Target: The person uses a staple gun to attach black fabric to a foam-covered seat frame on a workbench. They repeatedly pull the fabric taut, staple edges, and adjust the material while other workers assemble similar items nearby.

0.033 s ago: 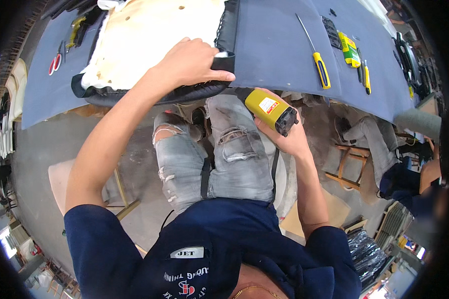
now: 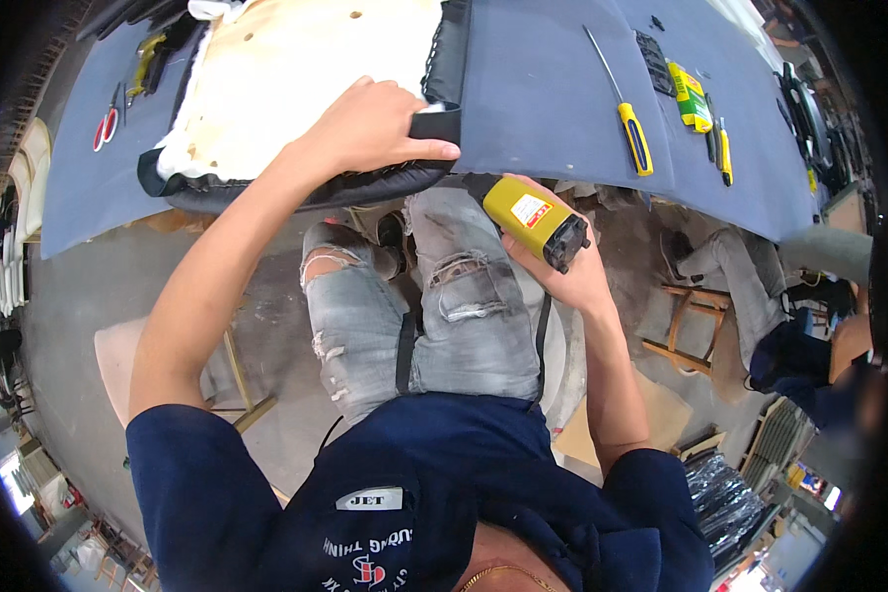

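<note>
A padded panel (image 2: 296, 84) lies pale side up, with black covering wrapped along its edges, at the near edge of the table. My left hand (image 2: 380, 128) is closed at its near right corner, with the thumb stretched to the right along a black flap (image 2: 436, 125). In my right hand (image 2: 572, 266) is a yellow staple gun (image 2: 525, 215) with a black end cap. Its dark front end points toward that corner, just below the table edge; I cannot tell whether it touches. The fingers around its grip are mostly hidden.
On the blue-grey table (image 2: 543, 89) to the right lie a yellow-handled screwdriver (image 2: 634, 138), a yellow-green box (image 2: 691, 97) and a yellow cutter (image 2: 725, 153). Red-handled scissors (image 2: 107, 123) and another yellow tool (image 2: 148, 61) lie left. Another person (image 2: 799, 355) sits at right.
The black flap and my left hand have shifted very slightly left. The staple gun stays in my right hand, nearly still.
</note>
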Demonstrator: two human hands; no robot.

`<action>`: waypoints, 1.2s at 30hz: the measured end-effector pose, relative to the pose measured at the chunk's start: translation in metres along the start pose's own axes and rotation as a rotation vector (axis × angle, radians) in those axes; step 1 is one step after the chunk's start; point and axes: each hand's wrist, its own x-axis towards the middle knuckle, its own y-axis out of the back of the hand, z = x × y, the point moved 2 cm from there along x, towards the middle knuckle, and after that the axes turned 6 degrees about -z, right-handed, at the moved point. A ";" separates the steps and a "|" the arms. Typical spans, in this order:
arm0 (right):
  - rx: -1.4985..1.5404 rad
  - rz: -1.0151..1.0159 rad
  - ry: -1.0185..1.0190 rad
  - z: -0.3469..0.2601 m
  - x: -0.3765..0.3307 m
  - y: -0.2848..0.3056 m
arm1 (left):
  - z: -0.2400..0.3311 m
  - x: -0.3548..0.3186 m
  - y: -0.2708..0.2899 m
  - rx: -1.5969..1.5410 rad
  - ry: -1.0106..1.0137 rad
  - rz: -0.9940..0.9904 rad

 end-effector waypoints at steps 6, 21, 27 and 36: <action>-0.057 -0.060 -0.008 -0.007 0.014 -0.006 | -0.018 -0.007 -0.028 -0.447 -0.147 0.294; -0.058 -0.215 -0.019 0.008 0.056 -0.010 | -0.020 -0.006 -0.038 -0.461 -0.109 0.289; -0.076 -0.266 -0.005 0.006 0.065 -0.006 | -0.022 -0.007 -0.036 -0.460 -0.104 0.285; -0.043 -0.231 0.076 0.010 0.036 -0.001 | -0.015 -0.021 -0.032 -0.723 -0.190 0.300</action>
